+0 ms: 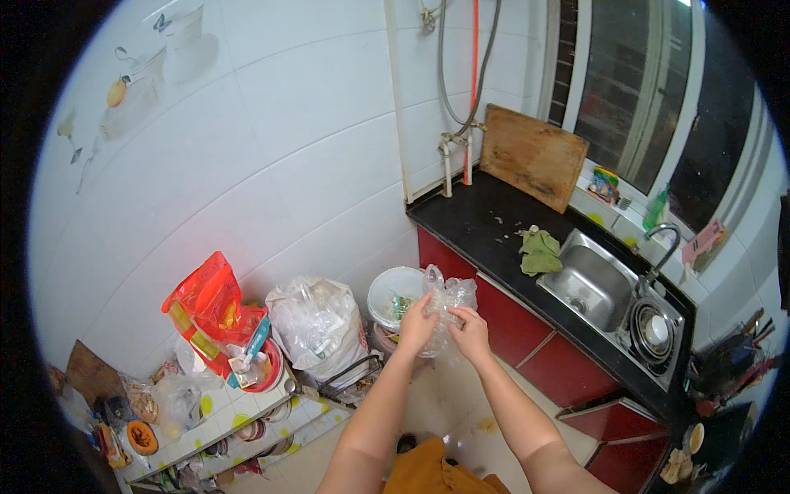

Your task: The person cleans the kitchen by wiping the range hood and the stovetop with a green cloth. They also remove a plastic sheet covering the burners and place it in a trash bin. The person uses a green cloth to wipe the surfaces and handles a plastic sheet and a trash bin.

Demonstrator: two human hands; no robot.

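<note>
A clear crinkled plastic bag [455,295] is held up between my two hands. The fingers of my left hand [418,326] pinch its left side, and my right hand [470,332] grips it from the right. Just behind the bag, to the left, stands a white bucket [384,285] with a green-and-white packet [401,305] inside. The bag covers part of the bucket's right rim. A second container below the bucket is mostly hidden.
A large white sack [318,327] stands left of the bucket, beside a red plastic bag [213,302] on a tiled shelf [222,414]. To the right runs a black counter [469,210] with a green cloth [540,252], a steel sink [592,284] and a wooden cutting board [531,157].
</note>
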